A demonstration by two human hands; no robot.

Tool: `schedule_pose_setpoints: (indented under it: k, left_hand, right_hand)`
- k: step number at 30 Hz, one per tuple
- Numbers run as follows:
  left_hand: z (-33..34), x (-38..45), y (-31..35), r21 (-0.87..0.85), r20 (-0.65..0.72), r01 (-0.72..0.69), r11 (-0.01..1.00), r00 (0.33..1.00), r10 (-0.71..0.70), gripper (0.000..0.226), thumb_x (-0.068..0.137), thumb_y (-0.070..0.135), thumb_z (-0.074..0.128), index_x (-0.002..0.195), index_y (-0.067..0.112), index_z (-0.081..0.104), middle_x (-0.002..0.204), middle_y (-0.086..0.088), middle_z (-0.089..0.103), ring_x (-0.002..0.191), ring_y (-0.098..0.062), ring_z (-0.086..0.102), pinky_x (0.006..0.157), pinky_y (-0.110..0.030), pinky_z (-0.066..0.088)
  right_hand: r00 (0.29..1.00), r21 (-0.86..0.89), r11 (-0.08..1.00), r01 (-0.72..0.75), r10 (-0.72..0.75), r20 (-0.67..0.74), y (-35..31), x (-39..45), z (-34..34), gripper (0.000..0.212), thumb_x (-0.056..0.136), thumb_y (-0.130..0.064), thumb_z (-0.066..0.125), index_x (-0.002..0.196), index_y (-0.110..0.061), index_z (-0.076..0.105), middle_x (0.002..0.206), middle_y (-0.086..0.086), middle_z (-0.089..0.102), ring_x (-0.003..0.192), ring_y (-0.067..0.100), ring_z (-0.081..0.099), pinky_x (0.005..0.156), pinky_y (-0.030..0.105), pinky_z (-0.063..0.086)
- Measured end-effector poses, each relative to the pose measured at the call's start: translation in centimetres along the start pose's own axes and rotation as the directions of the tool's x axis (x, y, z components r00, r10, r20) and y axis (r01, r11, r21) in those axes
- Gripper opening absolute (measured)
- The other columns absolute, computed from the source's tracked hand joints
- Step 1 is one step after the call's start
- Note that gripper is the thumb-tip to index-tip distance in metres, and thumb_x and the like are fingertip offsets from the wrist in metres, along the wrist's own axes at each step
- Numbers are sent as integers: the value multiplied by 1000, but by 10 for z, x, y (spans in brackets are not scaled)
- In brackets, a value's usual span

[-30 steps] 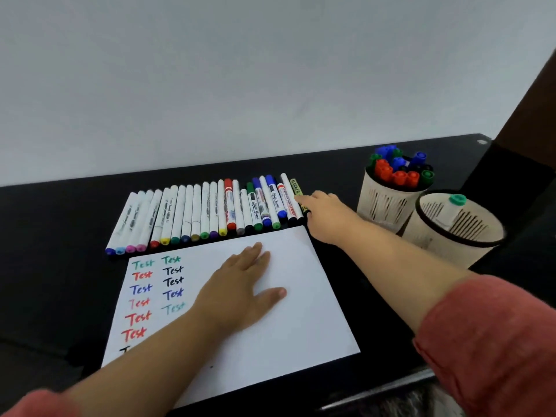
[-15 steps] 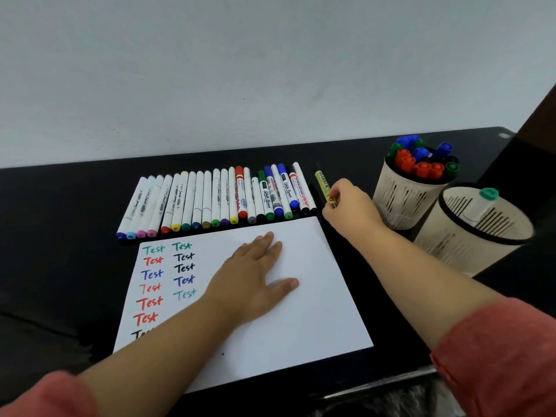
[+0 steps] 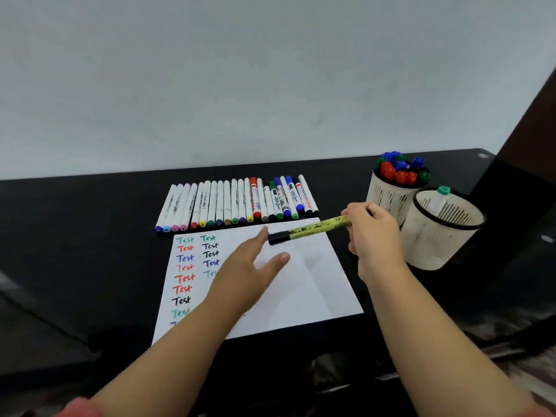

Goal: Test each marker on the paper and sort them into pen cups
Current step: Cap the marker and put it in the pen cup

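— What lies on the dark surface (image 3: 90, 266)?
— The paper (image 3: 301, 281), a marker row (image 3: 237, 203), two pen cups (image 3: 439, 233).
— Hands?
— Left hand (image 3: 249, 272) fingers spread, over the paper; right hand (image 3: 373, 233) fingers clamp the yellow marker (image 3: 313, 228) above the paper.

— From where is the scene viewed?
— From one head-worn camera, aimed forward and down at the near dark surface (image 3: 90, 266); a pale wall (image 3: 270, 70) is seen behind.
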State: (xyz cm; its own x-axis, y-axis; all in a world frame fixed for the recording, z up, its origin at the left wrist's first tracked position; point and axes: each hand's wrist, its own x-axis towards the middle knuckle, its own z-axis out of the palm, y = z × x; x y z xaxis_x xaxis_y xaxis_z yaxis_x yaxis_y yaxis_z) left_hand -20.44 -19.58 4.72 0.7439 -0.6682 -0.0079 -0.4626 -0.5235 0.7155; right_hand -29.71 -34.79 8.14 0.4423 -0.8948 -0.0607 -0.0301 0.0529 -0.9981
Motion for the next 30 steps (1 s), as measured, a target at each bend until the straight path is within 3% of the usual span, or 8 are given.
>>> schedule_pose_setpoints:
  k: [4,6,8,12,17,25,27,30]
  left_hand:
    - [-17,-33,-6,-316,28,123,941,992,-121,29,89,40,58,117,41,60,106,21,66,86,9,51,62,1,34]
    - [-25,-44,-12,-415,35,159,896,987,-158,11,88,34,61,92,41,68,89,19,71,84,6,56,58,-1,37]
    - [-32,-52,-19,-449,44,191,873,980,-192,11,87,32,63,81,39,68,85,17,72,89,3,59,63,-8,36]
    - [-40,-59,-31,-372,58,229,900,973,-224,8,85,36,65,91,38,69,88,19,69,84,7,57,60,-6,34]
    - [-38,-62,-45,-230,56,221,948,975,-214,18,86,41,62,103,39,66,88,23,65,80,8,55,62,-11,36]
    - [-43,-55,-52,-251,13,229,940,972,-234,10,85,42,63,87,35,69,83,28,61,82,8,52,59,-12,35]
    - [-44,-56,-53,-229,15,236,944,971,-239,14,86,42,62,78,32,69,83,20,65,82,2,56,59,-14,38]
    - [-46,-56,-53,-237,37,245,940,969,-243,18,86,41,61,80,27,72,87,3,71,88,-19,61,66,-24,42]
  right_hand:
    - [994,-55,996,-75,79,70,3,-19,14,13,84,-13,52,72,-11,56,55,0,34,48,10,23,42,24,21]
    - [988,-20,993,-113,114,104,5,-27,22,15,86,-12,53,71,-12,55,53,-2,34,44,9,22,39,22,20]
    - [973,50,982,-182,172,152,9,-36,32,16,89,-18,57,75,-12,57,53,-3,35,43,8,22,38,20,21]
    - [918,66,957,-283,250,309,22,-55,55,26,91,-33,60,79,-10,62,51,-4,36,38,6,27,38,20,24]
    - [883,-111,973,-204,232,409,42,-74,80,32,88,-41,62,79,-10,62,51,-2,40,40,7,31,40,20,27]
    - [872,-130,973,-191,229,434,48,-78,94,29,87,-38,64,72,-15,56,39,-11,39,37,6,31,43,23,28]
    - [868,-143,973,-179,225,443,50,-80,97,28,89,-35,63,70,-16,55,38,-12,40,39,8,30,44,24,27]
    - [868,-149,974,-169,219,446,51,-80,101,27,92,-30,58,71,-13,53,36,-12,39,43,12,27,44,25,25]
